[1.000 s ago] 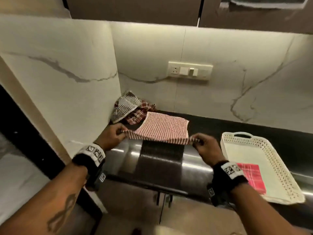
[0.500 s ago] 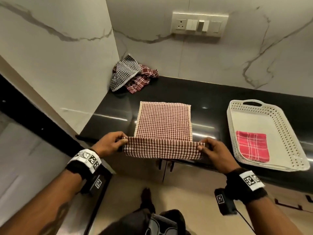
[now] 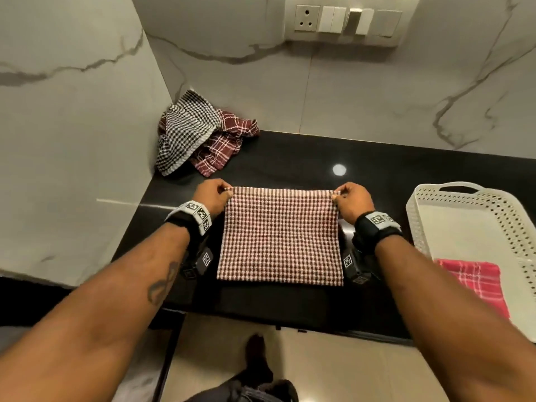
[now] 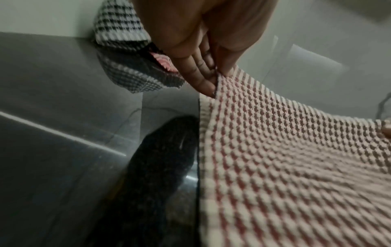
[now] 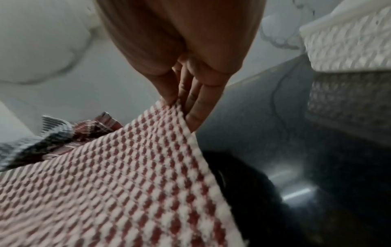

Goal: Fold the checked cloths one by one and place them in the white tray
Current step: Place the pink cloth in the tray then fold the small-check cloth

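Note:
A red-and-white checked cloth [image 3: 280, 236] [image 4: 285, 158] [image 5: 110, 180] lies on the black counter [image 3: 290, 158], folded over on itself. My left hand [image 3: 214, 194] [image 4: 209, 73] pinches its far left corner between thumb and fingers. My right hand [image 3: 352, 197] [image 5: 186, 103] pinches the far right corner the same way. Both corners sit low over the far edge of the cloth. The white tray [image 3: 467, 224] [image 5: 347, 38] stands to the right with a folded pink checked cloth [image 3: 475, 281] in it.
A heap of a black-and-white checked cloth [image 3: 185, 129] [image 4: 118, 25] and a maroon checked cloth [image 3: 223, 146] [image 5: 95, 127] lies in the back left corner against the marble wall [image 3: 72, 140]. A socket panel [image 3: 348, 20] is on the back wall.
Both hands have carried the near edge of the cloth up and away from me, laying it over to the far edge. The head view has tilted down.

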The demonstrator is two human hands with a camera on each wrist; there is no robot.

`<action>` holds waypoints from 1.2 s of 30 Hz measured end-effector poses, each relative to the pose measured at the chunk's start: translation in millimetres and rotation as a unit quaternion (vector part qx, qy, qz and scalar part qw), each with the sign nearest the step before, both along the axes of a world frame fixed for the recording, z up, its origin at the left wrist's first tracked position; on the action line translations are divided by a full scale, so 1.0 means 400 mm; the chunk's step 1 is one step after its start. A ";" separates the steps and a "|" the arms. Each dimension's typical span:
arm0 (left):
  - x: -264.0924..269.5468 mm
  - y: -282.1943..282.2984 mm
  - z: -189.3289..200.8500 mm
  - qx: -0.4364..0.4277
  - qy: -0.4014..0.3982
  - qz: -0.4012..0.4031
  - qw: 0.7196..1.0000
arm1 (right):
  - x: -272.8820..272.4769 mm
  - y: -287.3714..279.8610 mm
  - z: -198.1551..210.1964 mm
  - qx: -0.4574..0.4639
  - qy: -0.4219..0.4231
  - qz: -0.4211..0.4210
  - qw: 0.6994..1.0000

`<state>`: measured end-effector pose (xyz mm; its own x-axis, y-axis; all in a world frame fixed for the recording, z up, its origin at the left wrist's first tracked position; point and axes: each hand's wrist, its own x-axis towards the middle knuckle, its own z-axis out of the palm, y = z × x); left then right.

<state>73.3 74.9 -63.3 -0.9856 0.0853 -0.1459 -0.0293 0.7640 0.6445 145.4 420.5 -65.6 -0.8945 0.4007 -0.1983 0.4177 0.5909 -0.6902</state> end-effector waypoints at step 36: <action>0.128 0.101 -0.054 -0.346 0.072 -0.348 0.868 | 0.077 -0.278 -0.073 0.239 -0.185 0.340 0.891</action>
